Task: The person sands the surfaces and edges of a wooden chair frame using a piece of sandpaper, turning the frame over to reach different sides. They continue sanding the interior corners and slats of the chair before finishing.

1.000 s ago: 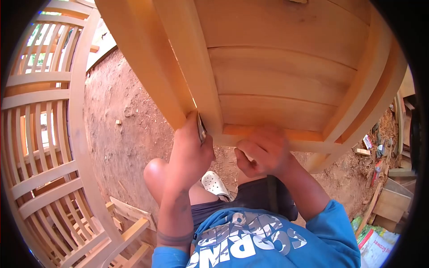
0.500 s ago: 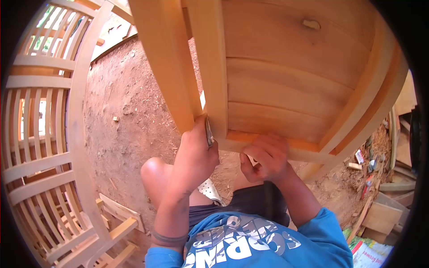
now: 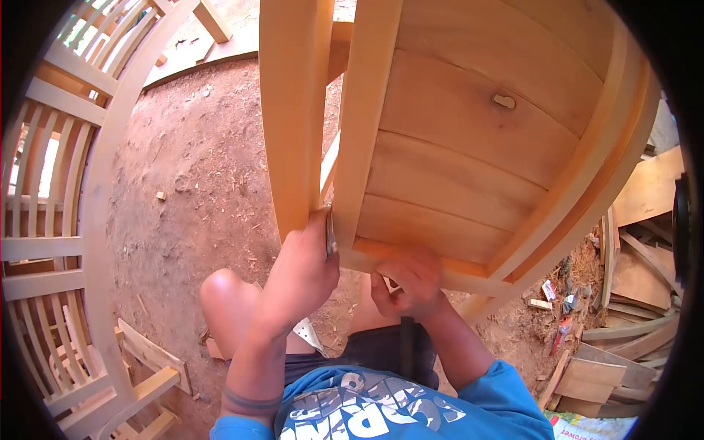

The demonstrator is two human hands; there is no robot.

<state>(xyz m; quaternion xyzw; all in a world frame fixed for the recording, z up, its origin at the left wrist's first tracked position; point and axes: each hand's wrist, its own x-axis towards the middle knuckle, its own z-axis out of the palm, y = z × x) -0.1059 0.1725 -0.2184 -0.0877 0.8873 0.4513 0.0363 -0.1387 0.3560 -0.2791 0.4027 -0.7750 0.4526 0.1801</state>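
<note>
Beneath a raised wooden chair [image 3: 455, 139], at its near left corner, a person's left hand [image 3: 297, 275] is clamped on a thin metal blade [image 3: 330, 231]. The blade is pushed into the narrow gap between a leg [image 3: 290, 110] and the upright rail [image 3: 367, 110] beside it. Only the blade's edge shows; the thumb and palm hide the rest.

The right hand [image 3: 407, 282] is curled into a fist against the bottom rail [image 3: 433, 260]. Whether it holds anything cannot be made out. A dark strip [image 3: 405, 345] below it is too unclear to name.

The chair's upper end is cut off by the picture's top edge. Bare dirt floor [image 3: 191, 183] lies open to the left of the leg. Slatted frames [image 3: 51, 242] close in at the far left, and stacked offcuts [image 3: 638, 293] crowd the right. A white shoe [image 3: 312, 337] is half hidden behind the left forearm.
</note>
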